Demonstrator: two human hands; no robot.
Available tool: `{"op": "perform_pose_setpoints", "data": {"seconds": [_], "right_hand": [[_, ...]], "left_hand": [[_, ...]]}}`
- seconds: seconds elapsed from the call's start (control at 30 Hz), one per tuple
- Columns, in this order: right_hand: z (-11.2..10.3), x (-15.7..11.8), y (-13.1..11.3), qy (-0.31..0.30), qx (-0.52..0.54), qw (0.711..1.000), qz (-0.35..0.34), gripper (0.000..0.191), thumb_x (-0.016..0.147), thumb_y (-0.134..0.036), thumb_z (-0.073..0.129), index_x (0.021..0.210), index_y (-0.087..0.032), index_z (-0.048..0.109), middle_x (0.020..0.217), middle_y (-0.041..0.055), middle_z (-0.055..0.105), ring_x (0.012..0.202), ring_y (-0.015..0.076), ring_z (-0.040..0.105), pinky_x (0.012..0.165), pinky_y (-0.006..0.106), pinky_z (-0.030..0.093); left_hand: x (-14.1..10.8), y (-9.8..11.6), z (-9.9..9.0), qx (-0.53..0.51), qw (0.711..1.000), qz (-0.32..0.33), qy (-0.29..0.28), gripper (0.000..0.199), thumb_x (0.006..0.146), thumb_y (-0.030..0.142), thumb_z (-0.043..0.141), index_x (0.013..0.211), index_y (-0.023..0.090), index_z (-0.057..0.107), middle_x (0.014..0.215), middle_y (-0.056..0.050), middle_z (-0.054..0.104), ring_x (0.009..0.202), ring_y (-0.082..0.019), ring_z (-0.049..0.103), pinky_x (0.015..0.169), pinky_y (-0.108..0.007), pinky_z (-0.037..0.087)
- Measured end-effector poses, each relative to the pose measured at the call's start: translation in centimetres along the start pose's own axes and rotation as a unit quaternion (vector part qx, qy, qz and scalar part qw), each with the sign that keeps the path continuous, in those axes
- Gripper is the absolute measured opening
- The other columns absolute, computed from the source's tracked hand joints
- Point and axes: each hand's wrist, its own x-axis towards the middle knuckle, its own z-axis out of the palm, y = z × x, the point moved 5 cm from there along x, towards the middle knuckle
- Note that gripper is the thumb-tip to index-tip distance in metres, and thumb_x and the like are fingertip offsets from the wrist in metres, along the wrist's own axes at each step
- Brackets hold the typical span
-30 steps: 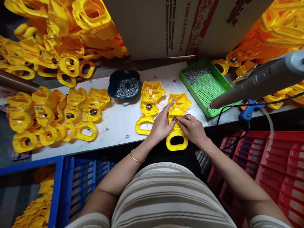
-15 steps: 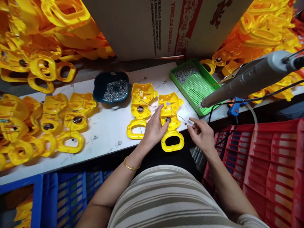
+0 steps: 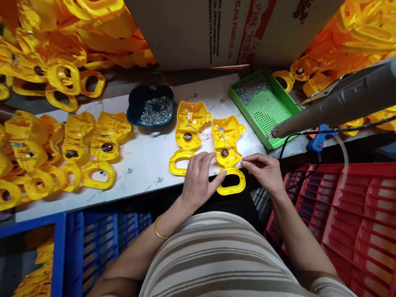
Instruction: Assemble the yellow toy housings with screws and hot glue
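In the head view a yellow plastic shell half (image 3: 227, 134) lies open side up, with a round metal part (image 3: 224, 153) inside and an oval handle ring (image 3: 244, 181) at its lower end. Thin wires (image 3: 230, 148) run from it to my right hand (image 3: 262, 171), whose thumb and forefinger pinch their end. My left hand (image 3: 199, 179) is open, fingers loosely curved and thumb apart, its thumb tip by the ring's upper left. It appears to hold nothing. Just left sits a second shell half (image 3: 192, 123) with its own handle ring (image 3: 176, 163), partly behind my left fingers.
A dark bowl of screws (image 3: 150, 106) and a green perforated tray (image 3: 266, 107) with small metal pieces stand behind. A grey power screwdriver (image 3: 324, 101) angles in from the right. More yellow shells (image 3: 107, 136) line the left. Blue (image 3: 62, 247) and red crates (image 3: 334, 218) stand below.
My left hand has drawn back from the shell toward its handle ring. My right hand has moved in and closed on the wire end. The whole view has shifted slightly.
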Motion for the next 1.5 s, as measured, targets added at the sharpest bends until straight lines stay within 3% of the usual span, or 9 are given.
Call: {"op": "perform_pose_setpoints", "data": {"seconds": [0.13,0.3,0.4,0.7,0.87,1.1,1.3,1.37,1.5], "right_hand": [[1.6,-0.1,0.0,-0.06,-0.013,0.998,0.002,0.024,0.07,-0.039,0.074,0.081,-0.018,0.074,0.077,0.0046,0.075,0.064,0.0154,0.068,0.063,0.027,0.058],[2.2,-0.3,-0.8,-0.073,-0.14,0.984,-0.087,0.016,0.081,-0.032,0.066,0.089,-0.019,0.072,0.084,0.0037,0.073,0.07,0.0144,0.068,0.065,0.025,0.055],[2.7,-0.4,-1.7,-0.078,-0.201,0.964,-0.157,0.011,0.084,-0.026,0.063,0.089,-0.021,0.071,0.088,0.0031,0.07,0.073,0.0135,0.066,0.064,0.024,0.051],[3.3,-1.1,-2.0,-0.079,-0.307,0.929,-0.191,0.015,0.09,-0.029,0.057,0.094,-0.022,0.07,0.09,0.0027,0.067,0.072,0.0118,0.062,0.061,0.022,0.046],[3.9,-1.5,-1.8,-0.031,-0.362,0.896,-0.255,0.021,0.093,-0.029,0.051,0.091,-0.02,0.07,0.084,0.0035,0.067,0.069,0.0106,0.063,0.06,0.021,0.044],[4.0,-2.7,-2.4,-0.041,-0.475,0.806,-0.35,0.024,0.094,-0.03,0.05,0.107,-0.023,0.07,0.096,0.003,0.073,0.077,0.0109,0.065,0.06,0.023,0.042],[4.8,-3.9,-1.8,-0.094,-0.574,0.731,-0.357,0.038,0.094,-0.027,0.047,0.128,-0.013,0.057,0.118,0.0152,0.066,0.094,0.0231,0.061,0.066,0.031,0.051],[4.6,-3.7,-1.2,-0.102,-0.571,0.732,-0.358,0.042,0.091,-0.02,0.047,0.132,-0.015,0.053,0.119,0.0157,0.064,0.099,0.0244,0.059,0.062,0.03,0.052],[3.5,-2.5,-0.4,-0.102,-0.523,0.76,-0.372,0.056,0.084,-0.01,0.048,0.138,-0.023,0.046,0.12,0.0125,0.061,0.103,0.0232,0.057,0.063,0.028,0.054]], "left_hand": [[-1.1,0.2,0.2,0.086,0.996,-0.005,-0.015,0.045,0.076,0.053,0.072,0.105,0.019,0.066,0.123,-0.015,0.059,0.12,-0.037,0.047,0.1,-0.057,0.034],[-1.3,0.2,1.2,0.076,0.995,-0.014,-0.057,0.027,0.078,0.049,0.072,0.084,0.022,0.07,0.131,-0.011,0.057,0.13,-0.036,0.041,0.108,-0.062,0.019],[-1.4,0.2,1.4,0.069,0.996,-0.009,-0.061,0.024,0.081,0.046,0.069,0.083,0.022,0.071,0.131,-0.011,0.057,0.131,-0.035,0.04,0.108,-0.062,0.02],[-1.7,-0.1,1.6,0.055,0.997,-0.007,-0.062,0.022,0.083,0.043,0.068,0.081,0.02,0.068,0.13,-0.012,0.057,0.131,-0.035,0.04,0.108,-0.063,0.021],[-1.6,0.1,1.6,0.041,0.998,0.019,-0.041,0.019,0.086,0.038,0.064,0.081,0.02,0.067,0.13,-0.011,0.059,0.13,-0.032,0.041,0.109,-0.059,0.022],[-1.6,0.1,1.5,0.036,0.999,0.015,-0.014,0.02,0.086,0.037,0.064,0.078,0.02,0.066,0.13,-0.009,0.059,0.131,-0.031,0.041,0.109,-0.057,0.023],[-1.3,0.3,1.8,0.033,0.999,-0.009,-0.005,0.023,0.084,0.039,0.066,0.073,0.019,0.068,0.128,-0.01,0.06,0.127,-0.031,0.045,0.107,-0.055,0.027],[-1.3,0.4,1.7,0.046,0.999,-0.011,-0.007,0.023,0.084,0.04,0.067,0.073,0.019,0.069,0.128,-0.009,0.061,0.126,-0.032,0.045,0.106,-0.055,0.027],[-1.1,-0.6,0.1,0.067,0.998,0.005,0.007,0.018,0.084,0.041,0.067,0.081,0.024,0.073,0.125,-0.006,0.063,0.125,-0.031,0.046,0.106,-0.054,0.027]]}}
